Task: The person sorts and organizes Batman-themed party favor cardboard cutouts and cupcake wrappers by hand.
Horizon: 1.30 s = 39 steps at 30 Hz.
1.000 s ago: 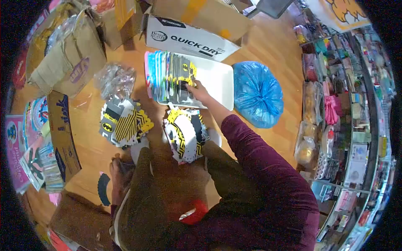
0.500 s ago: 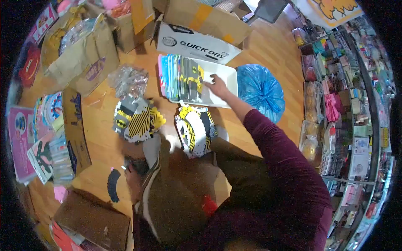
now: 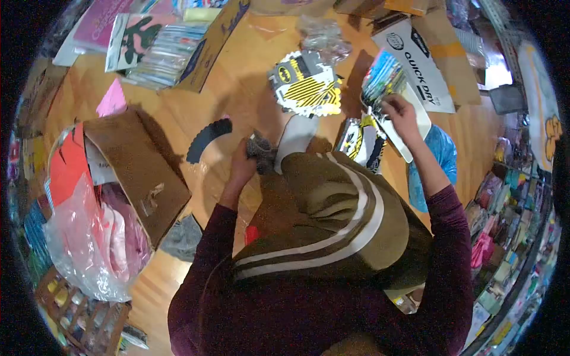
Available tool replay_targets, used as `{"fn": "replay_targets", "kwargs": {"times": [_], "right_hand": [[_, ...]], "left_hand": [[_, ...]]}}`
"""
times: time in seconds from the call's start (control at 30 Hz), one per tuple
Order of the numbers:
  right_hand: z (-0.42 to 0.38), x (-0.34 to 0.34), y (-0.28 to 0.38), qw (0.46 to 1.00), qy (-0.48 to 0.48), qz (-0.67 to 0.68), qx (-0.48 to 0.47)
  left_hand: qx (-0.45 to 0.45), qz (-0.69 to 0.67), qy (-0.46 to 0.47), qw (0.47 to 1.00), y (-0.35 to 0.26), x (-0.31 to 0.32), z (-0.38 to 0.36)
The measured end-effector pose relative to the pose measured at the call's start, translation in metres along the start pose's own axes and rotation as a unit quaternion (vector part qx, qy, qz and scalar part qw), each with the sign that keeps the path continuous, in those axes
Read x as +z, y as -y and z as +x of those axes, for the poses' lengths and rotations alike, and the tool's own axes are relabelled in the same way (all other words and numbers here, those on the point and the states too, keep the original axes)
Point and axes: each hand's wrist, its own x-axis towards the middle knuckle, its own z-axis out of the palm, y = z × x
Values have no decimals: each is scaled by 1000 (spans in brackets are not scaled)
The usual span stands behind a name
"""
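My right hand (image 3: 402,115) is at the white tray (image 3: 422,118), its fingers curled together by the near end of a row of colourful flat packs (image 3: 383,74). What lies between those fingers is too small to make out. My left hand (image 3: 240,165) is low beside a dark grey fabric piece (image 3: 261,148), fingers closed against it; a small pale thing shows at the fingertips. Near it on the floor lies a black scalloped paper strip (image 3: 208,140). A pile of yellow, black and grey bat-logo cutouts (image 3: 309,86) lies ahead, with a second pile (image 3: 358,139) beside the tray.
A blue plastic bag (image 3: 439,157) sits right of the tray, and a QUICK DRY box (image 3: 415,65) behind it. Crumpled clear plastic (image 3: 323,38) lies ahead. Cardboard boxes (image 3: 139,172) stand at left; stocked shelves (image 3: 504,237) line the right.
The view has swung left and down, showing more of my left arm and the left boxes. My right hand's fingers, spread over the tray before, are now curled at the packs' end.
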Motion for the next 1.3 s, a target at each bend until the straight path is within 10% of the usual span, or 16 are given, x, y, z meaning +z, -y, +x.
{"fn": "replay_targets", "kwargs": {"times": [0.07,0.13,0.3,0.47,0.63,0.7,1.1,1.23,1.3], "right_hand": [[-2,36,26,997,57,0,-52],[-3,69,44,991,117,48,-40],[-7,135,97,902,242,317,169],[7,188,49,854,130,495,95],[22,149,-5,876,-124,423,195],[25,127,-29,872,-118,451,147],[34,132,-36,907,-200,354,112],[45,148,-36,949,-196,224,104],[48,157,-32,967,-245,-39,-58]], "left_hand": [[37,-3,-34,999,-11,6,-1],[-76,-360,-51,929,-19,11,6],[71,-238,17,969,-80,-5,41],[135,-71,98,984,-85,28,67],[53,-183,6,982,-42,38,138],[95,86,-25,991,-18,46,182],[2,144,-23,989,-25,69,193],[-13,125,-21,992,6,67,191],[-40,161,-21,986,8,70,184]]}}
